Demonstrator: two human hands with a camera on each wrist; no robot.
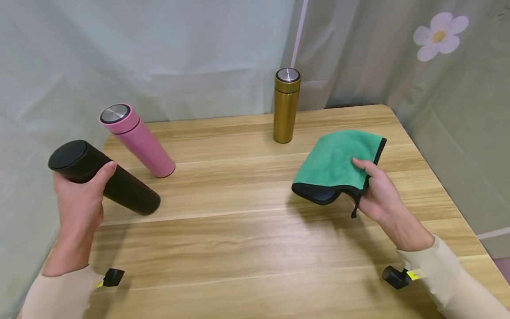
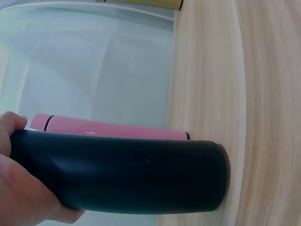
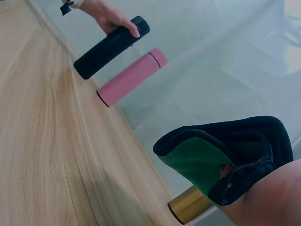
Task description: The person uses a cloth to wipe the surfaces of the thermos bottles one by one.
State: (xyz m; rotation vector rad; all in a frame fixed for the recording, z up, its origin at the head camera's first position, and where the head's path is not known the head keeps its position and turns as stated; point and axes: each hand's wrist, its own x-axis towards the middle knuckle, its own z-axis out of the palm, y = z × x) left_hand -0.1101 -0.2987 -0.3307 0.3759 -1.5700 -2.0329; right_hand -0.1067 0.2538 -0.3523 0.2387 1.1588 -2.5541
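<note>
My left hand (image 1: 79, 199) grips a black thermos bottle (image 1: 129, 188) round its upper part, thumb on the near side. Whether its base touches the wooden table (image 1: 239, 248) I cannot tell. Just behind it a pink thermos bottle (image 1: 145, 148) with a steel-topped lid stands upright; the black one partly covers it in the left wrist view. On the right, my right hand (image 1: 380, 192) holds a folded green cloth (image 1: 338, 159) with black edging above the table, thumb on top. The other fingers are mostly hidden under the cloth. Part of its dark underside (image 3: 249, 136) shows in the right wrist view.
A gold thermos bottle (image 1: 284, 113) stands upright near the table's back edge, beyond the cloth. Pale curtains (image 1: 199, 57) hang behind the table and along its right side. Small black devices (image 1: 396, 278) sit at both sleeve cuffs.
</note>
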